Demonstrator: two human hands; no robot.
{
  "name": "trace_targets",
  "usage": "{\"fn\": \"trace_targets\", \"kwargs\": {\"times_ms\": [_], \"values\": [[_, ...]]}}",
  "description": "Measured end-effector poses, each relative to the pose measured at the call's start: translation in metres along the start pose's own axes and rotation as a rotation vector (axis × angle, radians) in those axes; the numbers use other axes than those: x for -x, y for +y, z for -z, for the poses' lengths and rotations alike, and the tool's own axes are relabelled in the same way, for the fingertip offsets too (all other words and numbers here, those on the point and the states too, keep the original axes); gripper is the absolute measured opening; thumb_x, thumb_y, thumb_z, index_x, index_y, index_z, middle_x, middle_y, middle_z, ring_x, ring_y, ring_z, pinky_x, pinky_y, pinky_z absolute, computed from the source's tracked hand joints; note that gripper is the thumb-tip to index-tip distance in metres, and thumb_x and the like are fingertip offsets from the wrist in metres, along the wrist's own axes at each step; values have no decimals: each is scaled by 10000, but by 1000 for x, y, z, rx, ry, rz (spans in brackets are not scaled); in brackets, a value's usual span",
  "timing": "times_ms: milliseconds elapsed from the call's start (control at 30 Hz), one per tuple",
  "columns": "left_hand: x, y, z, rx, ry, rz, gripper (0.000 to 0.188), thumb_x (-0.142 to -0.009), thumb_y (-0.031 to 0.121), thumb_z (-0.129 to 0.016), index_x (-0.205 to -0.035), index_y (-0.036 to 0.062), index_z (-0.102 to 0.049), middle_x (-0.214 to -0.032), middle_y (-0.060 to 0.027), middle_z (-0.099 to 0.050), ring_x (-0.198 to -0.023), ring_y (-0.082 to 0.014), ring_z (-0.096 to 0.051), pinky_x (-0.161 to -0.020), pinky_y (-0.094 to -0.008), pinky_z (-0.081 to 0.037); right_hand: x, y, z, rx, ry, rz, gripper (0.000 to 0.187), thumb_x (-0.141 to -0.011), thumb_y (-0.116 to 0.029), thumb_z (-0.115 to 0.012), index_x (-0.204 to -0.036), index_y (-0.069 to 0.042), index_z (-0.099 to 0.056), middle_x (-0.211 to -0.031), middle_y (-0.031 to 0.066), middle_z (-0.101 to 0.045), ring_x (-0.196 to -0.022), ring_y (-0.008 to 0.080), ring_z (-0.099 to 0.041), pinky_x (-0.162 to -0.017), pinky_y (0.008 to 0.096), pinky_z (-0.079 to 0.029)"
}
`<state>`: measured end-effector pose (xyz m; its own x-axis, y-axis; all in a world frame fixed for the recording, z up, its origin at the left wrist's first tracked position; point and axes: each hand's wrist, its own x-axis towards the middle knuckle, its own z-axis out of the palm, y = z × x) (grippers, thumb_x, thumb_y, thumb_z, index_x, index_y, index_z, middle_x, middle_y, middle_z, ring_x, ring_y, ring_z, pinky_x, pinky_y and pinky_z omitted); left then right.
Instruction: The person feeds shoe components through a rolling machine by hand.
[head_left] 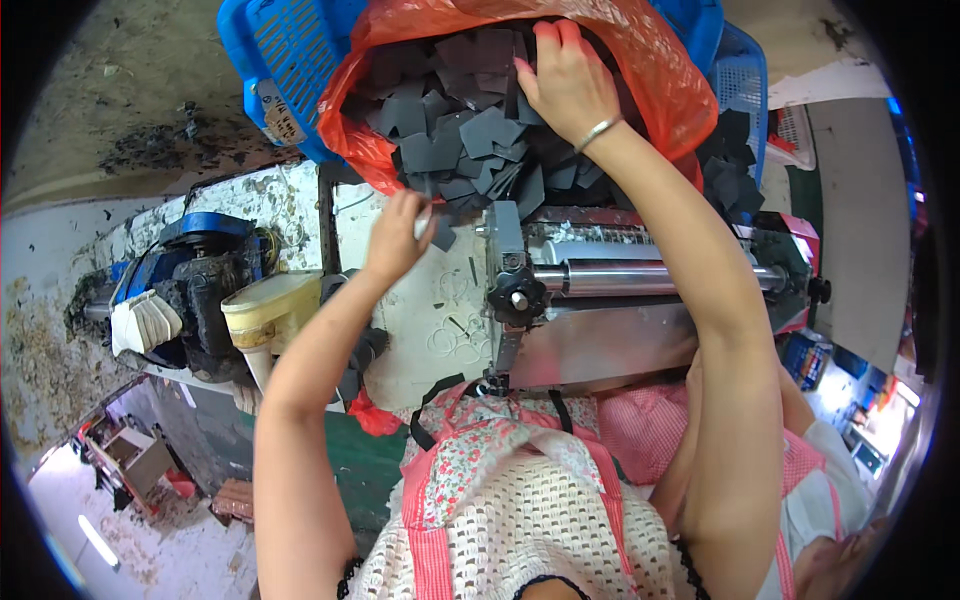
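Note:
A red plastic bag [665, 75] lies open at the far side, filled with flat black cut pieces [475, 130] of rubber-like sheet. My right hand [575, 85], with a bangle at its wrist, reaches into the bag; its thumb is apart from the fingers, which rest over the pieces at the far side. Just outside the bag's near left edge is my left hand [397, 238], its fingers drawn together. Something whitish shows at its fingertips, and a loose black piece [443, 235] is right beside them; what it grips is unclear.
Blue plastic baskets [290, 60] stand around the bag. Below my right forearm is a machine with a metal roller [620, 277] and a black knob [518, 298]. A grimy motor [205, 275] and a yellowish container [270, 300] stand left. Another person [800, 480] sits close on my right.

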<state>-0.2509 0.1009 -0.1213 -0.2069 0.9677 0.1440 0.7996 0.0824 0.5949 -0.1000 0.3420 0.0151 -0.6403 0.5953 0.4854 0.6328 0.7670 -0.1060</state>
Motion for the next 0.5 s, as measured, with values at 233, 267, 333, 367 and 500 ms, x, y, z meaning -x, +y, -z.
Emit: {"fn": "trace_targets", "kwargs": {"times_ms": [233,267,333,367,500], "values": [[30,-10,-83,-139,-86,184,620,-592,313,-848,-1019,-51,-586,-1190,-268,-516,-1070,-416,-509,-908,-452,-439,10,14,26,24,49,137,303,-837,-291,-629,-887,0,-565,-841,201,-565,-788,348,-566,-678,436,-486],[41,-31,-96,-213,-61,100,563,-610,316,-822,-979,-49,-606,-1089,-247,-574,-999,-401,-544,-850,-463,-458,8,12,20,-17,124,226,271,-820,-269,-626,-841,-2,-580,-844,183,-573,-778,338,-560,-668,432,-480],[75,-81,-111,-477,-247,247,373,-665,229,-737,-944,-1,-645,-819,-192,-624,-807,-369,-600,-688,-449,-473,-1,-7,5,-145,80,100,239,-778,-234,-629,-823,-2,-592,-861,167,-587,-808,327,-572,-704,439,-483],[48,-50,-100,-375,-261,209,328,-695,232,-710,-911,-9,-660,-746,-162,-631,-685,-334,-611,-599,-447,-460,13,24,-5,-209,95,0,237,-776,-217,-613,-862,1,-580,-875,184,-590,-843,329,-580,-723,450,-483],[-37,71,-60,61,-272,-383,302,-726,258,-688,-860,-12,-669,-734,-150,-640,-646,-315,-624,-564,-444,-466,11,11,22,-165,121,-37,199,-841,-164,-481,-907,14,-542,-839,207,-592,-808,345,-599,-731,438,-498]]}}
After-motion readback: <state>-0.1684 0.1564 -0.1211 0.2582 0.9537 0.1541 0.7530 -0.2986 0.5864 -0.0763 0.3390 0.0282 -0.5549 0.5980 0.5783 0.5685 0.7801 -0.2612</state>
